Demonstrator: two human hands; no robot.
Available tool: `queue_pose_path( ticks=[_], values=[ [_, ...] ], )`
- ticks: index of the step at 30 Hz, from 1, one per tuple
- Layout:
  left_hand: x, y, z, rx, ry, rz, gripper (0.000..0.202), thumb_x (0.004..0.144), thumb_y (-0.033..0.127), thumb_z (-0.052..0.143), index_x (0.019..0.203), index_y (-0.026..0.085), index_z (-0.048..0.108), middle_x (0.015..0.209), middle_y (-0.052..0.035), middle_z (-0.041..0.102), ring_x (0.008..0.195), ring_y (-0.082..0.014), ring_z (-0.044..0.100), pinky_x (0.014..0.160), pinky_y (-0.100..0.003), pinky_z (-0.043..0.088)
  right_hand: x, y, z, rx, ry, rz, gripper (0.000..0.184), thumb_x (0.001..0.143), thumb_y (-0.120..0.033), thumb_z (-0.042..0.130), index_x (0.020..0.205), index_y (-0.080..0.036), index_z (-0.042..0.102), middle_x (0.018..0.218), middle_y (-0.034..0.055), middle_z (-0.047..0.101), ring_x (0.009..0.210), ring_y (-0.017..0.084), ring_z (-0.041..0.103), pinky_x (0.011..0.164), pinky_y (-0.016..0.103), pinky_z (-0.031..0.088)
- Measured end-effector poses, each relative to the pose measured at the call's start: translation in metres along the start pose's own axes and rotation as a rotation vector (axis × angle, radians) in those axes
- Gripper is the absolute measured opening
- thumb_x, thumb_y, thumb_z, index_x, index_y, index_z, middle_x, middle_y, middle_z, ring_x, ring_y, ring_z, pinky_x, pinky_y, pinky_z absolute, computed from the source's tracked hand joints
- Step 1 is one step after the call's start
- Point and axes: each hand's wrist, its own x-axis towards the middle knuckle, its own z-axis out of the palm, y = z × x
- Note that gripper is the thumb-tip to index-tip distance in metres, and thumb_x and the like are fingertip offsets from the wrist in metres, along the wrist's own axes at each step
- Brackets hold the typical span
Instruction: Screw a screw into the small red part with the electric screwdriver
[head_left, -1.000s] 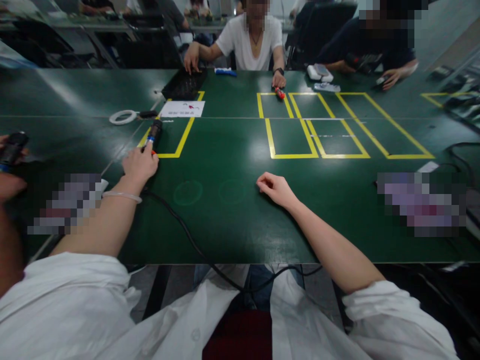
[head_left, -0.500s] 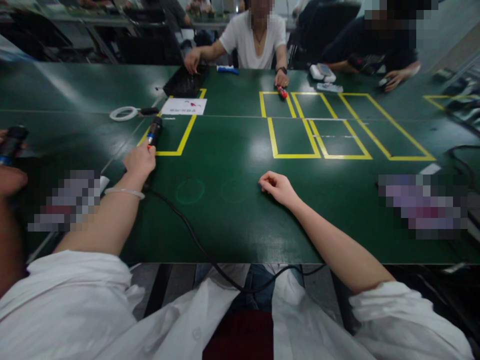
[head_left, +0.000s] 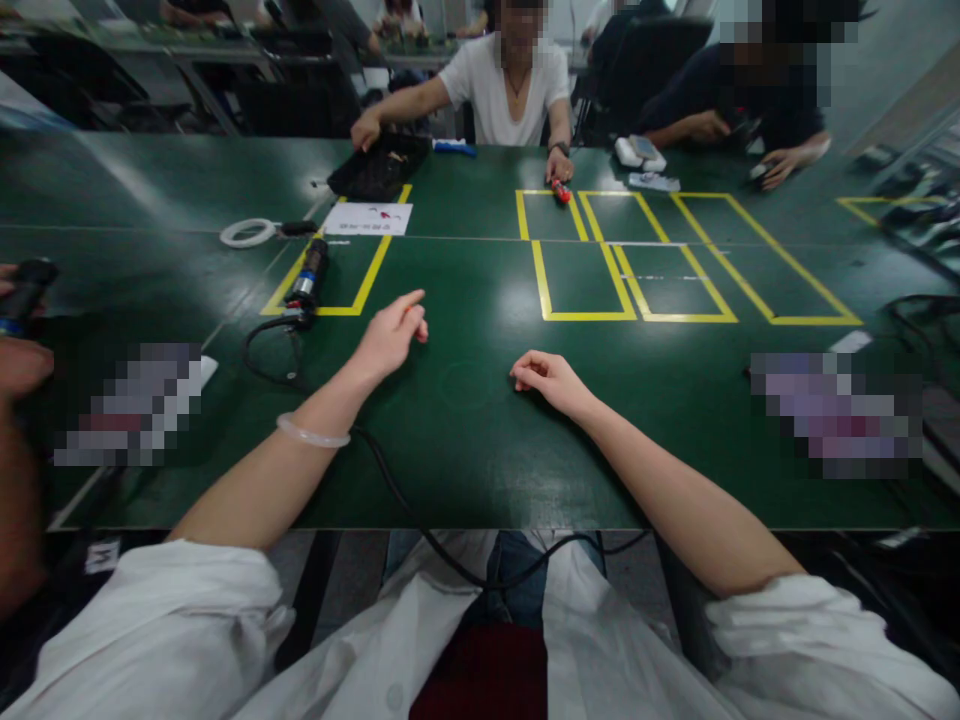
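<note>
My left hand [head_left: 391, 335] is over the green table [head_left: 480, 470], its fingers stretched forward and holding nothing. To its left, a black cylindrical tool with a blue band [head_left: 307, 278], resembling an electric screwdriver, lies inside a yellow-taped outline [head_left: 365, 280]. Its black cable [head_left: 390, 488] loops beneath my left forearm and runs over the table's front edge. My right hand [head_left: 551, 378] rests on the table with its fingers curled in, and nothing shows in them.
Across the table, one person's hand touches a black tray [head_left: 379, 172], their other a red object [head_left: 561, 191]. A white paper [head_left: 367, 218] and a coiled white cable [head_left: 249, 233] lie nearby. More yellow outlines [head_left: 589, 317] mark the right. At far left, another person's hand holds a similar tool [head_left: 30, 290].
My left hand has let go of the black tool and moved right, toward my right hand. My right hand has stayed put. Across the table, the black tray has shifted slightly.
</note>
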Motion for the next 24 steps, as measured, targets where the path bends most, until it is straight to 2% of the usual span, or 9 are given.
queue_pose_path(
  ticks=[2,5,7,10,12,14,18,21,24],
  values=[
    [-0.020,0.030,0.033,-0.270,-0.223,-0.036,0.063,0.098,0.035,0.044,0.154,0.009,0.032,0.061,0.0046,0.048,0.058,-0.0110,0.048,0.077,-0.030,0.049,-0.001,0.000,0.002,0.018,0.038,-0.011,0.023,0.082,-0.039,0.064,0.081,-0.016,0.062,0.065,0.0007,0.064,0.062,0.013,0.058,0.065,0.027,0.047],
    [-0.042,0.056,0.068,-0.557,-0.494,-0.119,0.070,0.097,0.041,0.047,0.157,0.012,0.024,0.056,0.0087,0.035,0.049,-0.0078,0.036,0.072,-0.029,0.050,-0.006,-0.002,0.002,0.048,0.073,-0.040,0.024,0.083,-0.041,0.064,0.083,-0.017,0.062,0.065,0.0000,0.063,0.061,0.013,0.057,0.065,0.028,0.047],
    [-0.049,0.062,0.080,-0.650,-0.604,-0.165,0.075,0.095,0.044,0.052,0.158,0.012,0.024,0.054,0.0096,0.033,0.047,-0.0071,0.033,0.070,-0.030,0.050,-0.011,-0.004,-0.001,0.112,0.047,-0.055,0.026,0.082,-0.043,0.066,0.087,-0.018,0.062,0.066,-0.0004,0.063,0.062,0.013,0.057,0.066,0.028,0.048],
    [-0.052,0.060,0.086,-0.711,-0.698,-0.201,0.079,0.093,0.047,0.056,0.158,0.013,0.025,0.051,0.0103,0.032,0.044,-0.0063,0.031,0.070,-0.030,0.050,-0.016,-0.008,-0.005,0.260,-0.049,-0.070,0.034,0.081,-0.043,0.069,0.104,-0.019,0.061,0.075,-0.0001,0.066,0.066,0.012,0.060,0.069,0.028,0.050],
    [-0.053,0.057,0.086,-0.734,-0.736,-0.205,0.078,0.093,0.048,0.057,0.157,0.015,0.028,0.049,0.0109,0.030,0.042,-0.0058,0.028,0.068,-0.029,0.050,-0.018,-0.008,-0.004,0.297,-0.120,-0.074,0.042,0.079,-0.041,0.074,0.111,-0.019,0.059,0.081,0.0004,0.067,0.069,0.013,0.061,0.070,0.027,0.051],
    [-0.054,0.054,0.086,-0.747,-0.755,-0.208,0.077,0.093,0.050,0.058,0.156,0.016,0.031,0.046,0.0115,0.029,0.039,-0.0053,0.027,0.066,-0.028,0.049,-0.018,-0.007,0.000,0.284,-0.163,-0.079,0.041,0.076,-0.040,0.078,0.106,-0.019,0.060,0.082,0.0001,0.065,0.071,0.013,0.061,0.070,0.027,0.050],
    [-0.057,0.047,0.089,-0.758,-0.696,-0.226,0.076,0.093,0.054,0.055,0.154,0.014,0.033,0.044,0.0112,0.032,0.037,-0.0055,0.029,0.065,-0.028,0.050,-0.017,-0.003,0.009,0.257,-0.151,-0.101,0.035,0.077,-0.042,0.077,0.096,-0.019,0.060,0.082,0.0003,0.064,0.072,0.012,0.060,0.069,0.026,0.050],
    [-0.055,0.040,0.093,-0.810,-0.642,-0.238,0.073,0.093,0.061,0.049,0.147,0.011,0.041,0.049,0.0067,0.045,0.041,-0.0072,0.040,0.066,-0.029,0.052,-0.018,-0.002,0.011,0.182,-0.097,-0.134,0.033,0.078,-0.042,0.075,0.095,-0.019,0.058,0.083,0.0009,0.063,0.070,0.012,0.059,0.068,0.026,0.050],
    [-0.052,0.035,0.094,-0.824,-0.573,-0.263,0.061,0.089,0.063,0.054,0.123,0.012,0.057,0.065,-0.0005,0.058,0.054,-0.0101,0.055,0.067,-0.029,0.053,-0.018,-0.002,0.009,0.064,-0.045,-0.171,0.029,0.081,-0.040,0.071,0.096,-0.019,0.057,0.082,0.0004,0.063,0.066,0.011,0.056,0.063,0.026,0.047]
  ],
)
